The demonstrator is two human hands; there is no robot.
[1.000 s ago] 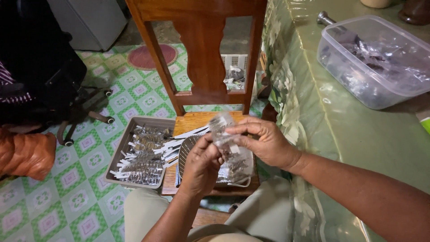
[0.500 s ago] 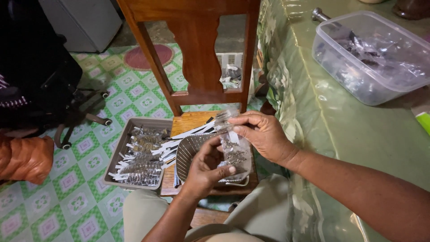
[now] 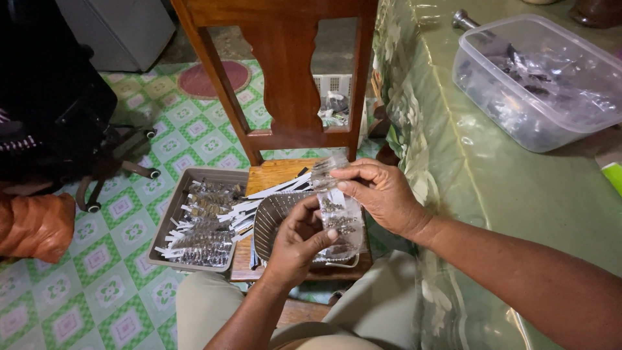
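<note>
**Two hands hold a small clear bag over a basket**

A small clear bag (image 3: 337,210) with little dark bits inside sits in the middle of the view, held up between both hands. The right hand (image 3: 382,194) pinches the top of the bag at about 1 o'clock from it. The left hand (image 3: 295,243) is closed on the bag's lower part, at about 7 o'clock, with the thumb pressed on the front.

Just under the bag is a brown round basket (image 3: 272,220). It rests on the seat of a wooden chair (image 3: 285,78). At 9 o'clock from the basket lies a grey tray (image 3: 170,214) full of small packets and white strips.

At 2 o'clock, well apart from the bag, a clear plastic box (image 3: 541,81) stands on the counter (image 3: 492,181), which has a green shiny cover. The floor (image 3: 110,285) has green and white squares.
</note>
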